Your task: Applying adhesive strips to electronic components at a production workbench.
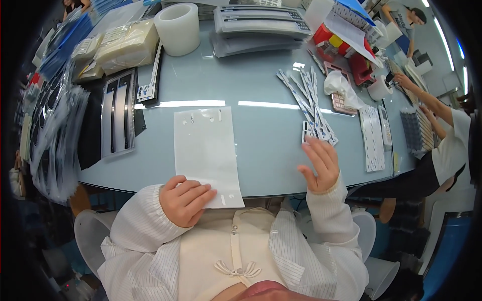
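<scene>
A white rectangular sheet with small slots near its top and bottom lies in front of me, its lower edge jutting past the table's front edge. On its lower left corner rests my left hand, fingers laid over the surface. My right hand is raised to the right of the sheet, fingers spread, with nothing visible in it. Its fingertips are nearest the lower end of a loose pile of narrow white strips with blue marks; whether they touch it I cannot tell.
Far left are plastic-wrapped stacks, clear sleeves and a black-striped panel. A roll of clear film and stacked panels stand at the back. At right are a pink calculator and a label sheet. A co-worker's arm reaches in.
</scene>
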`<state>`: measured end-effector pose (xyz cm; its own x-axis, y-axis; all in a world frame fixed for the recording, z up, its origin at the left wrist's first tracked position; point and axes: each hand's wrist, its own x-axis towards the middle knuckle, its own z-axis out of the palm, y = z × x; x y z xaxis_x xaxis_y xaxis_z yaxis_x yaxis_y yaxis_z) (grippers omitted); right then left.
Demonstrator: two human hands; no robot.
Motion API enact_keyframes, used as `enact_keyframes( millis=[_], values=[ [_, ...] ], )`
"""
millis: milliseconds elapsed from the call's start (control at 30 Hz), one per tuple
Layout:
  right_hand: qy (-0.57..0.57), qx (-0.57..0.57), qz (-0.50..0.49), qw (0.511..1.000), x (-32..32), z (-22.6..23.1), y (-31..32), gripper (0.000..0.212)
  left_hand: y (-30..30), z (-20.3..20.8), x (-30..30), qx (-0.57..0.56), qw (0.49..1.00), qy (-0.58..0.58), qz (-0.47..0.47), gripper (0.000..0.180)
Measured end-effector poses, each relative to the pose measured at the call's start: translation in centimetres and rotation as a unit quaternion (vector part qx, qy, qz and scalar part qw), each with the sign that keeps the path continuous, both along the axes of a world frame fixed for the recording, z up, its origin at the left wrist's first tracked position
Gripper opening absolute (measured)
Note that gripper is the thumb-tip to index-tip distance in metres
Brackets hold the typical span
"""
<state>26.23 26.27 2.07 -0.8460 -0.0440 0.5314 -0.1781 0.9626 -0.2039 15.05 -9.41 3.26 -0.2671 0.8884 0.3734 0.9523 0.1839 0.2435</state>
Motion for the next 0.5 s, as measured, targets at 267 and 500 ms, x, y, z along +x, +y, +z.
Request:
enact_keyframes(
  millis=[267,500],
  values=[
    [-0.299,-0.767,0.118,0.556,1.9,1.5,-8.3,0.048,6.0,2.0,0.7,0.1,0.994,-0.014,-0.037,0.054],
    [-0.161,-0.578,0.011,0.8,4.5,1.3,-3.5,0.029,8.0,1.6,1.5,0.02,0.989,-0.057,-0.132,0.055]
  ],
)
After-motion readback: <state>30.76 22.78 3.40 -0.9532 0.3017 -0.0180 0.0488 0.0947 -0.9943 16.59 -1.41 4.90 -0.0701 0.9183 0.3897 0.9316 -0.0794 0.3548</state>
